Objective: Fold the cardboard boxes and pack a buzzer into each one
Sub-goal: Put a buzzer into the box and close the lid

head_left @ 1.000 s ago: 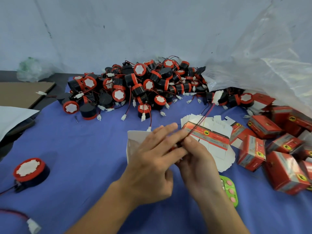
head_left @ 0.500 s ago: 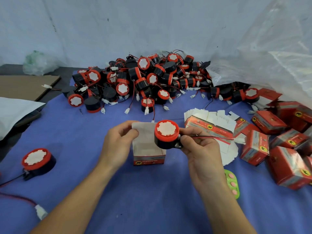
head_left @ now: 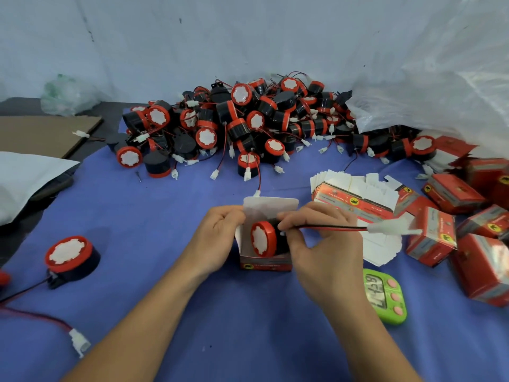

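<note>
Buzzer [head_left: 261, 238] pinched by right hand [head_left: 325, 244], half inside box [head_left: 264, 264] gripped by left hand [head_left: 217, 238]; wire [head_left: 330, 228] stretched rightward, outside.

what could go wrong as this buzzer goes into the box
The red-and-black wire with its white plug trails out past the right hand and may get pinched under the white lid flap. The round red-and-black buzzer sits on edge in the small red cardboard box that the left hand grips; it could jam.
</note>
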Motion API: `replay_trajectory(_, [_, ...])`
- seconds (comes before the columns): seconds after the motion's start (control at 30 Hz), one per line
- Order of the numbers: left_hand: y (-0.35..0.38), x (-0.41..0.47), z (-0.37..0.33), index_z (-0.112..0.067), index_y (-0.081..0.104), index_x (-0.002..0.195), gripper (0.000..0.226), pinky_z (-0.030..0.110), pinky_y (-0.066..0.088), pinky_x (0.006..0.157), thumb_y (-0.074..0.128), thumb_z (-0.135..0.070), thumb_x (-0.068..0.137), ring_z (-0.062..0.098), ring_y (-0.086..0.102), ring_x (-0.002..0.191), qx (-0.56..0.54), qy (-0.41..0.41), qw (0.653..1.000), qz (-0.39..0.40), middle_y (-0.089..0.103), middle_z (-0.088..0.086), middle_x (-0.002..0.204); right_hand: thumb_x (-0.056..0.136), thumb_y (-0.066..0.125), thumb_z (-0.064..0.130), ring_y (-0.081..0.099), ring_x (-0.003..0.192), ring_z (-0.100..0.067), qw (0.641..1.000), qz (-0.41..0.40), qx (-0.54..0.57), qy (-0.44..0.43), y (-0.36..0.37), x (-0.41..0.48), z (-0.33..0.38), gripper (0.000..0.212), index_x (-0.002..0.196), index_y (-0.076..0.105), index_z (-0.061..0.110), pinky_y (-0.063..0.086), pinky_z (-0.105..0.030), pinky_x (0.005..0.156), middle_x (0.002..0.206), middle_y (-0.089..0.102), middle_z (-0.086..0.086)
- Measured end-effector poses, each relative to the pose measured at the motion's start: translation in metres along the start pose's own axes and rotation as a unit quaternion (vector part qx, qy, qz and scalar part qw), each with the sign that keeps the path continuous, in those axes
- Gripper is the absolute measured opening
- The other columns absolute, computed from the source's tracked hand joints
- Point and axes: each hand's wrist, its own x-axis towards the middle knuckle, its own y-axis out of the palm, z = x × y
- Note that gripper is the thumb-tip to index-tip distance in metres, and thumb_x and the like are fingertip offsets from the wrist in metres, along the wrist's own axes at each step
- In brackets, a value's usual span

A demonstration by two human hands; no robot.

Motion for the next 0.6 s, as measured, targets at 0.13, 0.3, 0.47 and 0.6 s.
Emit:
replay_trajectory(0.13, [0.005,0.000,0.000,-0.016,0.026,0.061,0.030,0.035,0.021,0.059,0.044,-0.026,0.083,0.016,0.025,0.064,-0.010,-0.010,1.000,-0.002,0.026,0.003,0.066,0.081,0.078,0.001,0.064,0.097,-0.015,0.999,0.003,-0.003,0.042,0.004,0.003,0.000,0.040,0.069,0.074,0.039,0.048,-0.033,0.091,0.091,0.073,0.009])
replay_trajectory(0.3, [0.007,-0.002,0.001,-0.019,0.030,0.058,0.032,0.034,0.025,0.055,0.046,-0.036,0.080,0.012,0.027,0.057,0.011,-0.017,0.999,-0.044,0.028,-0.006,0.058,0.083,0.079,0.010,0.064,0.096,-0.014,0.998,-0.021,-0.004,0.053,0.004,0.005,0.001,0.038,0.071,0.073,0.046,0.050,-0.030,0.085,0.080,0.073,0.027])
replay_trajectory(0.47, [0.008,-0.004,-0.003,0.002,0.045,0.066,0.047,0.056,0.042,0.067,0.046,-0.043,0.080,0.021,0.040,0.067,-0.008,-0.028,0.999,-0.041,0.042,0.022,0.067,0.084,0.082,0.013,0.057,0.094,-0.005,0.998,-0.028,0.024,0.048,0.015,0.001,-0.004,0.036,0.074,0.073,0.047,0.043,-0.010,0.081,0.091,0.073,0.010])
replay_trajectory(0.6, [0.010,-0.006,-0.008,-0.010,0.029,0.064,0.035,0.057,0.033,0.064,0.047,-0.033,0.082,0.027,0.027,0.068,-0.004,-0.028,0.998,-0.047,0.030,0.024,0.071,0.084,0.081,0.007,0.042,0.125,-0.016,0.995,-0.025,-0.091,0.026,0.014,0.008,-0.017,0.038,0.070,0.073,0.041,0.041,-0.040,0.105,0.104,0.061,0.033])
